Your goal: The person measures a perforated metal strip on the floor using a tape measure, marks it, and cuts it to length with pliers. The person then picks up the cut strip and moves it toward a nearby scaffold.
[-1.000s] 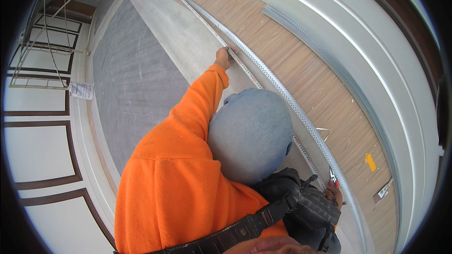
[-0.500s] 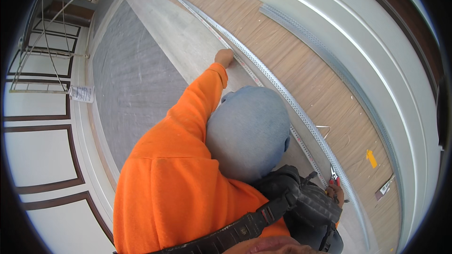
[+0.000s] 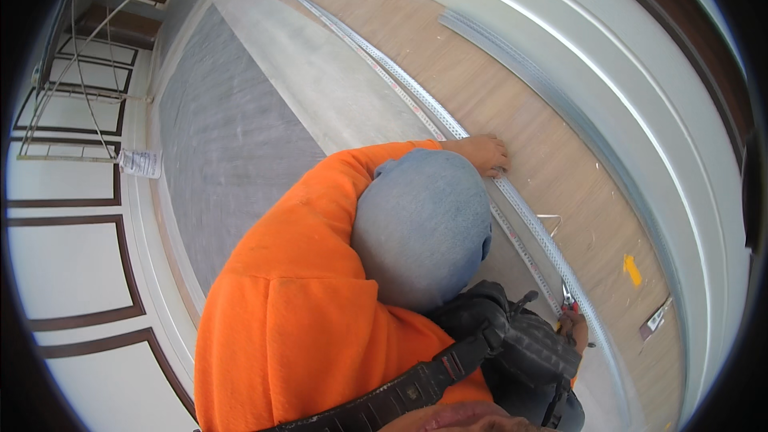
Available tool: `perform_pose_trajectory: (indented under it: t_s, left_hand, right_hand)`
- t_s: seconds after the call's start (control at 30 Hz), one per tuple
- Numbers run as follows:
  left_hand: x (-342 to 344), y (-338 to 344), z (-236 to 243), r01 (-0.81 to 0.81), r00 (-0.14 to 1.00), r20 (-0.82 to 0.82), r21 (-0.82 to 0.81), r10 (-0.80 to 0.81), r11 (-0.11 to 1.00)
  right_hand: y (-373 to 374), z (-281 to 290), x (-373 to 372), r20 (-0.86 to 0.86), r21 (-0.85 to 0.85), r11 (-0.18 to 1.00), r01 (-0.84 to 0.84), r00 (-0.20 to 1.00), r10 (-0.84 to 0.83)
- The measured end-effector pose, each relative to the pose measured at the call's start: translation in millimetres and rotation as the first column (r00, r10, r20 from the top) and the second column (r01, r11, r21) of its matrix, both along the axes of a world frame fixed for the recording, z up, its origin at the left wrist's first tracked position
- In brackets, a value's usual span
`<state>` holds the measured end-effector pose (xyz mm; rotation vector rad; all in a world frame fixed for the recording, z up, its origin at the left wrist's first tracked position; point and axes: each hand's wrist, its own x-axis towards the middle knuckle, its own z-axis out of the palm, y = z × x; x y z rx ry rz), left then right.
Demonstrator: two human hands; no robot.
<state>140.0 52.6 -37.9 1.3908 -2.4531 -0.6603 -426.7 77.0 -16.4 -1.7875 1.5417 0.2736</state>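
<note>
A long perforated metal strip (image 3: pixel 428 100) lies along the floor, with an unrolled white tape measure (image 3: pixel 512 234) running beside it. My left hand (image 3: pixel 482 154) reaches across the strip beyond my denim-covered knee (image 3: pixel 422 228). Its fingers look stretched and slightly apart, resting on or just past the strip's far edge. Low on the right, my right hand (image 3: pixel 572 326) is closed around red-handled snips (image 3: pixel 569 300), whose jaws are beside the strip. The near end of the tape measure is close to that hand; whether the hand also touches it is hidden.
A second metal profile (image 3: pixel 552 100) lies near the white wall. A yellow scrap (image 3: pixel 632 270) and a brush-like tool (image 3: pixel 655 318) rest on the wood floor. A black bag (image 3: pixel 520 336) hangs at my front. Metal scaffolding (image 3: pixel 76 88) stands far left.
My left hand has come back nearer and to the right, from the tape measure onto the perforated strip, and its fingers have opened. My right hand with the snips has hardly moved.
</note>
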Motion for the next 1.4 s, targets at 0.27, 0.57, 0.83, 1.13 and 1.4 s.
perform_pose_trajectory:
  t_s: [0.27,0.57,0.83,1.13,1.4]
  left_hand:
    - [-6.0,-11.0,-33.8,-0.065,0.983,0.177,0.090,0.048,0.994]
    - [-20.6,-18.9,-4.0,-0.080,0.975,0.216,0.139,0.049,0.987]
    - [-26.0,-22.1,6.8,-0.108,0.943,0.332,0.231,0.026,0.967]
    - [-27.1,-62.5,36.7,0.075,0.893,0.378,0.409,-0.244,0.909]
    - [-190.5,-121.1,59.1,0.283,0.661,0.492,0.535,-0.566,0.796]
  right_hand:
    - [-15.8,-11.7,-7.9,-0.320,-0.272,0.912,-0.308,0.922,0.216]
    - [-0.4,4.6,22.4,-0.182,-0.452,0.889,0.075,0.968,-0.175]
    - [-14.3,4.9,32.8,-0.280,-0.427,0.902,0.062,0.940,-0.197]
    - [-26.7,-9.5,34.9,-0.302,-0.384,0.920,0.083,0.930,-0.210]
    - [-26.0,-8.6,39.3,-0.327,-0.405,0.908,0.110,0.910,-0.256]
